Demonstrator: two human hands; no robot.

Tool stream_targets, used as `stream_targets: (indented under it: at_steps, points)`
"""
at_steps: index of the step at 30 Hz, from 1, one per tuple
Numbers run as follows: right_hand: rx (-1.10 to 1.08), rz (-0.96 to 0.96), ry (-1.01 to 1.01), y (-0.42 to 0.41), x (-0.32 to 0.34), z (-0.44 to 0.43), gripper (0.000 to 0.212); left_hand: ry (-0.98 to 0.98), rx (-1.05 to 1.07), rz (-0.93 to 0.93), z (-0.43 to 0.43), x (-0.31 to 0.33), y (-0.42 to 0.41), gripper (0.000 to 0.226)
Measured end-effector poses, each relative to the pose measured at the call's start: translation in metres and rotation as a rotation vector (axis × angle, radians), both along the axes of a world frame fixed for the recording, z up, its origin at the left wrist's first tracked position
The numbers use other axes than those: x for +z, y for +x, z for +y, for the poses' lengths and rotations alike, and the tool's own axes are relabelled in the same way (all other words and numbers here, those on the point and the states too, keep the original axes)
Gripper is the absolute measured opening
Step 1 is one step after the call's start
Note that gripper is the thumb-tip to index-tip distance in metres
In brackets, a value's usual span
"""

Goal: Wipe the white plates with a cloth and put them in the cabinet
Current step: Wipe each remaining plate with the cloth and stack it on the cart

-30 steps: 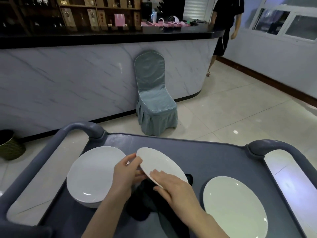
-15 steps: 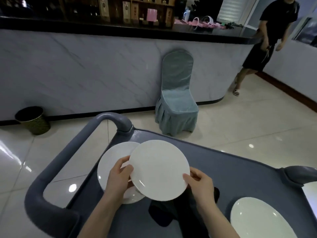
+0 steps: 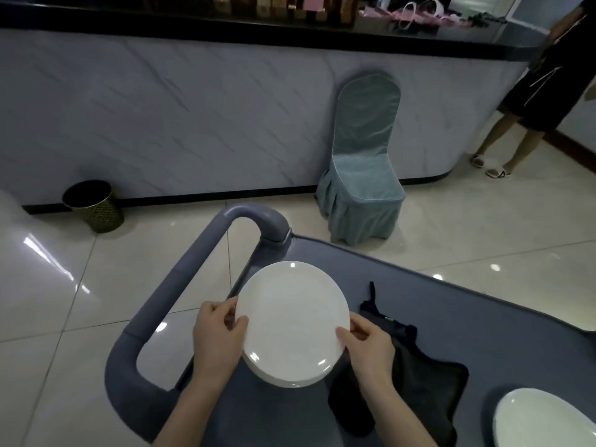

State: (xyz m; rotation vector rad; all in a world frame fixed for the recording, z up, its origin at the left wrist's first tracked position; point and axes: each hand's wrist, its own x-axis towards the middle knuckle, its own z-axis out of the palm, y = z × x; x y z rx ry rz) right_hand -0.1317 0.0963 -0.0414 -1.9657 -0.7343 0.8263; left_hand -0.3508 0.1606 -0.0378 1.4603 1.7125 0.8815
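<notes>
Head view: we grip one white plate (image 3: 292, 317) by its rim, left hand (image 3: 219, 337) at 9 o'clock, right hand (image 3: 367, 345) at 4, above a plate stack (image 3: 290, 380). Cloth (image 3: 419, 382) lies at 4 o'clock on the cart (image 3: 483, 333). Cabinet unseen; we judge shelving undone.

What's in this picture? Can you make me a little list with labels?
plate: white, held by its rim
left hand: pinches its left edge
right hand: pinches its right edge
stack: more white plates right beneath it
cloth: dark, lying on the grey cart beside the stack
other plate: near right of the cart
</notes>
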Motion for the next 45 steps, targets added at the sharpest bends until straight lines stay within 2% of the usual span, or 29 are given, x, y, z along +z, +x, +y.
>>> stream_targets:
  at_steps: [7,13,17,20,25,28,32,35,40,45]
  points:
    - [0.059,-0.133,-0.013,-0.001,0.000,0.000,0.031,0.019,0.012,0.025,-0.004,-0.006,0.001,0.037]
    - [0.106,-0.158,-0.030,0.001,-0.002,-0.002,0.032,0.089,0.003,0.120,-0.008,-0.011,0.002,0.023]
    - [0.135,-0.121,-0.027,0.011,-0.004,-0.007,0.029,0.162,-0.018,0.207,-0.012,-0.008,0.008,0.043]
    - [0.109,-0.101,-0.019,0.025,-0.002,-0.016,0.026,0.249,-0.047,0.174,-0.017,0.004,0.027,0.040]
    - [0.045,-0.095,-0.006,0.067,0.007,-0.050,0.015,0.338,-0.264,0.061,-0.033,0.019,0.090,0.029]
    - [-0.003,-0.162,0.005,0.107,0.011,-0.082,0.015,0.317,-0.414,0.009,-0.054,0.023,0.140,0.026]
    - [-0.076,-0.278,-0.048,0.163,0.017,-0.135,0.019,0.290,-0.584,0.028,-0.089,0.021,0.206,0.027]
    - [-0.069,-0.377,-0.138,0.205,0.018,-0.180,0.027,0.320,-0.720,0.014,-0.116,0.017,0.250,0.027]
    - [-0.093,-0.443,-0.331,0.264,0.009,-0.247,0.047,0.296,-0.890,0.102,-0.155,-0.004,0.310,0.031]
    - [-0.148,-0.434,-0.475,0.299,-0.004,-0.292,0.063,0.084,-0.968,0.265,-0.181,-0.023,0.351,0.052]
